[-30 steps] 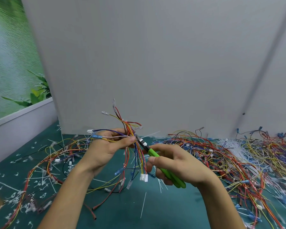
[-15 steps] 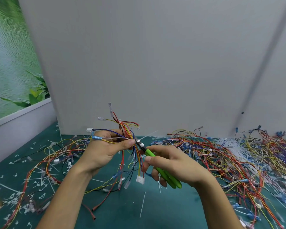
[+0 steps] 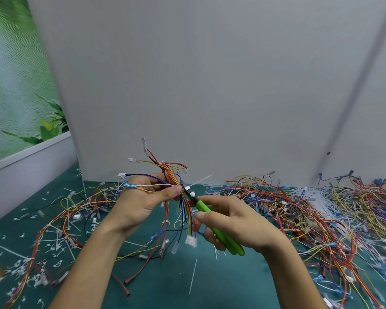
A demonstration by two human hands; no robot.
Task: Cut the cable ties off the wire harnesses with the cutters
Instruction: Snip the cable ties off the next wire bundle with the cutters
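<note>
My left hand pinches a wire harness of red, yellow, blue and black wires above the table, thumb pressed at the bundled point. Its loose ends fan upward and its white connectors hang below. A white cable tie sticks out to the right of that point, its tail pointing up and right. My right hand grips green-handled cutters, whose dark jaws sit at the cable tie beside my left thumb.
A green table top carries cut white tie scraps and loose harnesses on the left. A large tangled heap of harnesses fills the right. A grey board stands upright close behind.
Both hands and the harness have shifted slightly left and down in view. The cutter jaws have stayed at the bundle beside my left thumb.
</note>
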